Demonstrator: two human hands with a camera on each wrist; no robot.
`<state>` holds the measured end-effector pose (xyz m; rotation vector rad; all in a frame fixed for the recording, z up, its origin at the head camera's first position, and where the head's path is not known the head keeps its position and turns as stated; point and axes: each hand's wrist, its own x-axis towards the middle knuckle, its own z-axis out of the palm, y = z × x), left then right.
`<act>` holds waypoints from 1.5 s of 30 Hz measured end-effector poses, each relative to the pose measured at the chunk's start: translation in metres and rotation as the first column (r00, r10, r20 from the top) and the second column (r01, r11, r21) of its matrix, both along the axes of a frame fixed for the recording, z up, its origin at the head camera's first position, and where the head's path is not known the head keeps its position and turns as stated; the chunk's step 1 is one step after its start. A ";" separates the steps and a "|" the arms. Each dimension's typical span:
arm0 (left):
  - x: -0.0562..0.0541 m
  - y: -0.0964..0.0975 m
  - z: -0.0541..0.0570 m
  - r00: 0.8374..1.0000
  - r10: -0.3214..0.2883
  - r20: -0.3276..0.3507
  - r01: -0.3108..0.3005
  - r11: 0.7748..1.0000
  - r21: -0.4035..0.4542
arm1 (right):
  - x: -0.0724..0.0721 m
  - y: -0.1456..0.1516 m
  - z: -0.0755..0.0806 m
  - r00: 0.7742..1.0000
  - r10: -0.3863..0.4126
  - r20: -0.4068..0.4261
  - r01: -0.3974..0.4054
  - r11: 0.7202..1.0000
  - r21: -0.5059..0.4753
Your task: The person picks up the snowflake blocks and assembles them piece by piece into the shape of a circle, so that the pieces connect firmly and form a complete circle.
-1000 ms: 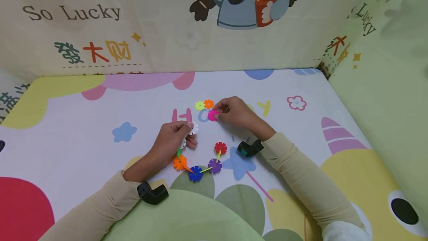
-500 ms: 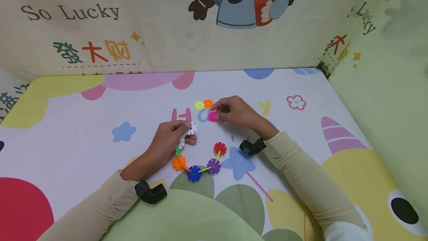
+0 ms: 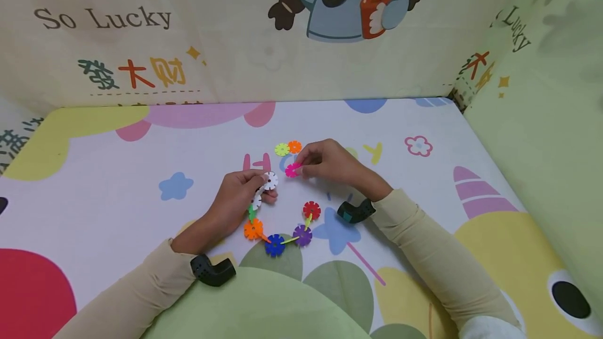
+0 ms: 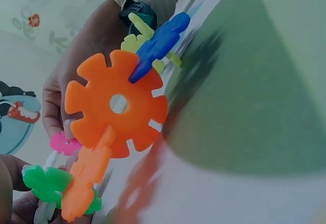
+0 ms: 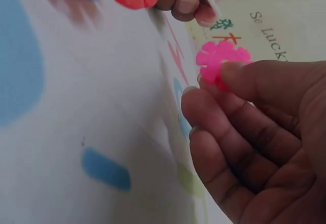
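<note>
My left hand (image 3: 240,192) pinches a white notched disc (image 3: 270,181) at one end of a linked chain of plastic snowflake discs. From there the chain curves down through a green disc (image 4: 47,183), an orange disc (image 4: 91,102), a blue disc (image 3: 275,245) and a purple disc (image 3: 302,235) to a red disc (image 3: 312,210). Yellow-green links join the lower pieces. Between thumb and fingers my right hand (image 3: 330,161) pinches a loose pink disc (image 5: 221,58). The pink disc is a short way right of the white one, apart from it.
Beyond the hands, a yellow-green disc (image 3: 282,149) and an orange disc (image 3: 294,146) lie side by side on the printed tabletop (image 3: 212,150). A printed cloth wall (image 3: 226,41) rises behind the table, and another stands at the right.
My right hand has brought the pink disc left and slightly nearer to the white disc. The left hand stays almost still with the chain.
</note>
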<state>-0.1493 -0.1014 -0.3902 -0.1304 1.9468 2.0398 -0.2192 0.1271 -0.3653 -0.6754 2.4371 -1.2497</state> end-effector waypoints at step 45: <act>-0.001 -0.002 -0.003 0.992 -0.061 -0.115 0.045 0.989 -0.140 | 0.022 -0.016 0.006 0.970 0.136 -0.203 -0.124 0.990 0.071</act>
